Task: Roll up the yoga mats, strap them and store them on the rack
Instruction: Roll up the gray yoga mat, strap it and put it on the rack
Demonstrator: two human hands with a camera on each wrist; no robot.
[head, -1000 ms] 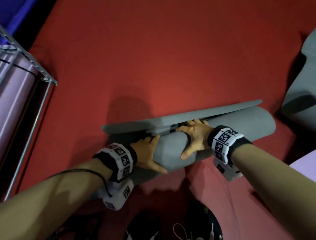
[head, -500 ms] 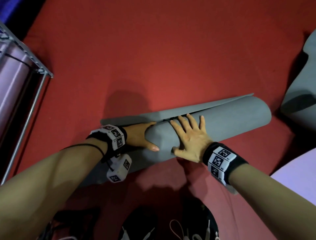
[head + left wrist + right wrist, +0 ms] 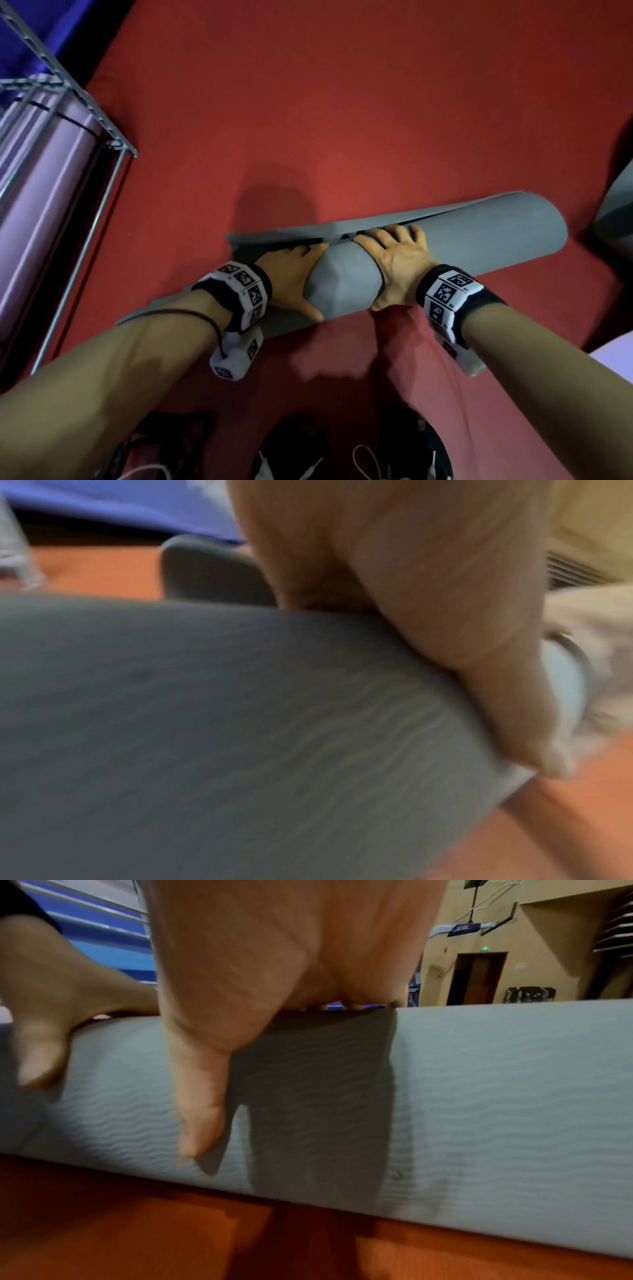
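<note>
A grey yoga mat [image 3: 479, 240] lies almost fully rolled across the red floor, with a short loose flap [image 3: 291, 233] left flat on its far side. My left hand [image 3: 291, 274] grips the middle of the roll, fingers curled over its far side and thumb on the near side. My right hand [image 3: 394, 260] grips it just to the right in the same way, fingertips tucked where roll and flap meet. The left wrist view shows my left hand [image 3: 411, 588] on the mat [image 3: 240, 723]. In the right wrist view my right hand [image 3: 257, 961] drapes over the mat [image 3: 479, 1096].
A metal rack [image 3: 102, 113] stands at the left and holds a lilac rolled mat [image 3: 44, 178] with a black strap. Another grey mat [image 3: 616, 212] lies at the right edge. A lilac mat corner [image 3: 616, 356] shows at lower right. Dark shoes [image 3: 291, 445] sit below the roll.
Half a second ago both hands lay flat with straight fingers on the roll. Now their fingers curl over its far side again, and the loose flap looks shorter.
</note>
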